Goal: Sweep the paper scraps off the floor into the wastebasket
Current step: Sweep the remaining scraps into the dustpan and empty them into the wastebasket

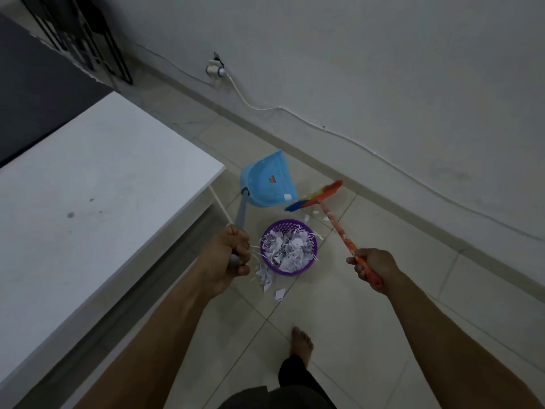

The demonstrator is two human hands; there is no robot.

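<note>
A purple wastebasket (306,265) stands on the tiled floor, heaped with white paper scraps (287,249). My left hand (228,259) grips the grey handle of a blue dustpan (267,181), whose pan sits beyond the basket with one scrap at its lip. My right hand (373,268) grips the orange handle of a broom (317,196); its coloured head lies beside the dustpan's mouth. Loose scraps (269,280) lie on the floor at the basket's near left, and a few small ones lie by the broom head (315,213).
A white table (97,184) fills the left side, its corner close to the dustpan. The wall and skirting run diagonally behind, with a white cable (295,113) from a socket. My bare foot (301,343) stands on the tiles below the basket.
</note>
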